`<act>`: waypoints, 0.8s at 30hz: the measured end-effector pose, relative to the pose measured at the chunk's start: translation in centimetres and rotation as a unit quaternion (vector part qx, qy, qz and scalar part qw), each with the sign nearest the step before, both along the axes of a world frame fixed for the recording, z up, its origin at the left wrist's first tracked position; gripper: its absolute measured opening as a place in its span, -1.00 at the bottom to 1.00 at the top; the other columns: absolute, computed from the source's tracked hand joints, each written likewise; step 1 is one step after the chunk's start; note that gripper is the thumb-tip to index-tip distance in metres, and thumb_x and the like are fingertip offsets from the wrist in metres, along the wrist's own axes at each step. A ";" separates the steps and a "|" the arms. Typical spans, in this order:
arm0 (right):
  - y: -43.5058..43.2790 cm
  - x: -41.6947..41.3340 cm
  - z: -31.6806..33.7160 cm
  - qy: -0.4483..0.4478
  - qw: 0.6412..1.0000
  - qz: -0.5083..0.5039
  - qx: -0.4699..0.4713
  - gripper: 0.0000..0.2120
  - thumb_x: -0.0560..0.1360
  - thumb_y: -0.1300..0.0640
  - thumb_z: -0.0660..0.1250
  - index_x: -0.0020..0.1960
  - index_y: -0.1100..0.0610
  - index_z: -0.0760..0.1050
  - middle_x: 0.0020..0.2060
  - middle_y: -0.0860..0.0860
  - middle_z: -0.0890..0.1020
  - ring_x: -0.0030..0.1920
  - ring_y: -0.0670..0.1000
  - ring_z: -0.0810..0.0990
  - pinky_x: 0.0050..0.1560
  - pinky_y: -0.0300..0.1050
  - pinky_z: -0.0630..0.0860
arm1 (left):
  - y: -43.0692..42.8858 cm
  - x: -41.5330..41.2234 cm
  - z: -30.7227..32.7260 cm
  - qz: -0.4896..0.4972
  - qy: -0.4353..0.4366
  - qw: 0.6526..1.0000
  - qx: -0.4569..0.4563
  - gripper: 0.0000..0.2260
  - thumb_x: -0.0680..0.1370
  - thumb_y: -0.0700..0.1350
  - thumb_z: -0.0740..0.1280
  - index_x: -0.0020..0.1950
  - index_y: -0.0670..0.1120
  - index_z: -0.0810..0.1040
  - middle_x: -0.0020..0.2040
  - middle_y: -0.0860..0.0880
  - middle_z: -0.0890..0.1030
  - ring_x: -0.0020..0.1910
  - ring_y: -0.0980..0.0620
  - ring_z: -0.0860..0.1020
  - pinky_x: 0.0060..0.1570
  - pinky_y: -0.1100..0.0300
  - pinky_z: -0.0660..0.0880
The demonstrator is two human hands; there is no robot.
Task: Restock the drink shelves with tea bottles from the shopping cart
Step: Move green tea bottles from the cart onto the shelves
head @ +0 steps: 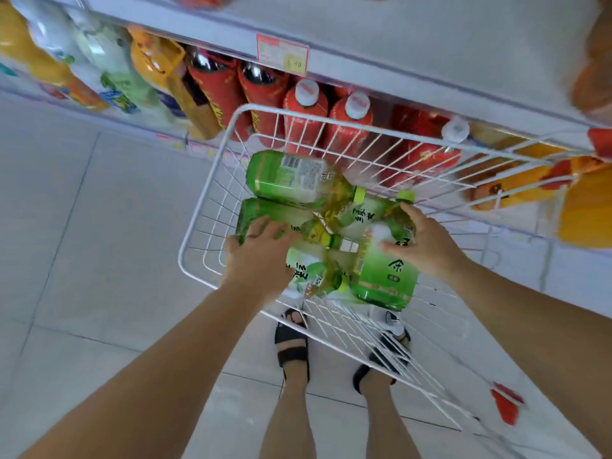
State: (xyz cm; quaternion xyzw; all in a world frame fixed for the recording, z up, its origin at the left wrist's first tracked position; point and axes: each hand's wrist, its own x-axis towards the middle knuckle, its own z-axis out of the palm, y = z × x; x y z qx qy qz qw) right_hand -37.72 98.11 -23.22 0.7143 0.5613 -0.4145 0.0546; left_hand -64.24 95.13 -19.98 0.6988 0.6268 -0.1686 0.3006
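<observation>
The tea bottles carry green labels with dark brush-style Chinese characters, and 茶 is legible on the right tea bottle. An upside-down "ml" shows on the near tea bottle. The top tea bottle turns a white panel with a barcode and fine print upward, too blurred to read. All of them lie on their sides in a loose heap inside the white wire shopping cart, with yellow-green liquid showing at the necks below lime caps. How many lie underneath is hard to make out. The left hand lies across the left tea bottle, its fingers bent over the curve and apparently gripping it, though blur leaves that uncertain. The right hand holds the right tea bottle near its neck, thumb on the label and fingers curled round the far side just below the cap. Behind the cart, the drink shelves hold red-labelled bottles with white caps, dark cola bottles and orange and pale green bottles further left, all smeared by motion. A red and yellow price tag on the shelf edge shows digits that look like "90". Through the cart's mesh, feet in black sandals stand on the pale tiled floor. A red object at lower right is too blurred to identify.
</observation>
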 end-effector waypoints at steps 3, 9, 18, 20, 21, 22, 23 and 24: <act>-1.1 2.9 0.5 -0.017 1.000 0.010 -0.023 -0.11 0.37 -0.17 0.44 0.53 -0.04 0.02 0.42 0.14 0.29 0.34 0.16 0.36 0.26 -0.07 0.32 | -0.4 1.8 0.0 -0.023 -0.044 0.999 -0.009 -0.43 0.52 -0.07 0.32 0.46 0.24 0.19 0.50 0.13 0.17 0.51 0.02 0.03 0.36 -0.19 0.20; -3.2 7.8 1.2 -0.054 0.998 -0.040 -0.021 -0.05 0.35 -0.13 0.47 0.53 -0.01 -0.03 0.44 0.11 0.29 0.36 0.15 0.36 0.26 -0.01 0.33 | -1.5 5.5 -1.1 -0.097 -0.083 0.992 0.013 -0.46 0.56 -0.15 0.26 0.47 0.19 0.19 0.48 0.07 0.23 0.47 -0.03 0.12 0.32 -0.09 0.29; -8.3 8.3 -0.3 -0.141 0.954 -0.265 0.022 -0.01 0.36 -0.11 0.46 0.54 0.07 -0.11 0.47 0.12 0.13 0.43 0.22 0.14 0.33 0.13 0.27 | -1.7 10.8 -1.6 -0.128 -0.098 0.987 -0.029 -0.44 0.53 -0.04 0.34 0.48 0.11 0.21 0.41 0.05 0.31 0.43 -0.06 0.17 0.29 0.00 0.36; -8.9 8.2 -0.8 -0.163 0.941 -0.298 -0.008 0.02 0.34 -0.18 0.45 0.53 0.04 -0.14 0.46 0.13 0.12 0.39 0.26 0.16 0.25 0.16 0.33 | -1.9 11.5 -1.7 -0.125 -0.101 0.986 -0.033 -0.44 0.52 -0.04 0.34 0.48 0.10 0.22 0.40 0.04 0.31 0.43 -0.06 0.16 0.30 0.00 0.35; -9.0 8.1 -1.0 -0.172 0.935 -0.309 -0.026 0.04 0.33 -0.20 0.45 0.53 0.01 -0.15 0.44 0.15 0.13 0.37 0.27 0.18 0.21 0.17 0.36 | -1.9 11.8 -1.8 -0.125 -0.102 0.986 -0.037 -0.44 0.52 -0.04 0.35 0.48 0.10 0.22 0.40 0.04 0.31 0.43 -0.07 0.15 0.30 -0.01 0.34; -9.1 8.2 -1.2 -0.181 0.933 -0.308 -0.047 0.05 0.32 -0.20 0.46 0.53 -0.01 -0.17 0.41 0.18 0.15 0.35 0.27 0.19 0.18 0.17 0.38 | -1.8 12.1 -1.9 -0.128 -0.100 0.986 -0.043 -0.44 0.52 -0.04 0.35 0.48 0.10 0.22 0.40 0.03 0.30 0.43 -0.07 0.14 0.31 -0.01 0.34; -9.1 8.4 -1.4 -0.188 0.934 -0.295 -0.065 0.06 0.32 -0.18 0.47 0.52 -0.04 -0.19 0.39 0.21 0.16 0.34 0.28 0.21 0.18 0.16 0.38 | -1.9 12.4 -1.9 -0.131 -0.098 0.985 -0.047 -0.44 0.52 -0.03 0.35 0.48 0.10 0.22 0.40 0.03 0.31 0.43 -0.07 0.14 0.31 -0.01 0.34; -9.1 8.7 -1.4 -0.192 0.937 -0.281 -0.077 0.06 0.31 -0.15 0.48 0.52 -0.06 -0.20 0.37 0.23 0.18 0.33 0.28 0.23 0.18 0.15 0.39 | -1.9 12.6 -1.9 -0.135 -0.095 0.985 -0.047 -0.43 0.52 -0.03 0.35 0.48 0.09 0.22 0.40 0.03 0.31 0.43 -0.07 0.14 0.31 -0.01 0.34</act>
